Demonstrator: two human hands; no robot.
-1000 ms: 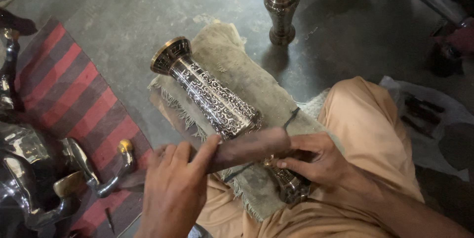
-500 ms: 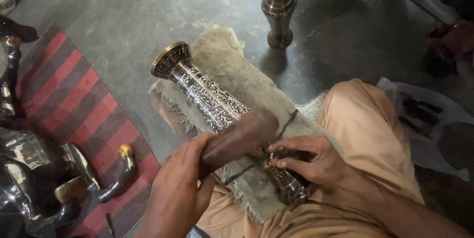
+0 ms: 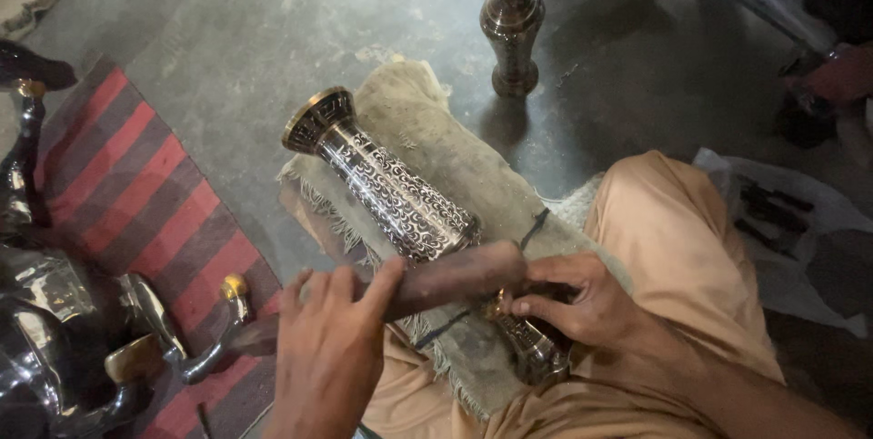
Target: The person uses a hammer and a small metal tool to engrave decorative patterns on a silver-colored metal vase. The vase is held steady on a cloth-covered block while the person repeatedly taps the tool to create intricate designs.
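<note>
Hiding the engraved vase's [image 3: 391,186] middle, a wooden mallet [image 3: 446,277] crosses it.

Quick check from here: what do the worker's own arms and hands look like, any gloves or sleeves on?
Both are bare: the left hand and right hand wear no gloves, and no rings or watch show. The right forearm is uncovered, no sleeve in view. The only clothing visible is peach-orange cloth over the legs.

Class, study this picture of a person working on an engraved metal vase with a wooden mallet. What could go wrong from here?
1. The right hand sits directly beside the wooden mallet; a stray blow might hit its fingers.
2. The engraved vase lies on a loose, frayed cloth pad, so it could roll.
3. The left hand grips the mallet near its head, possibly limiting control.
</note>
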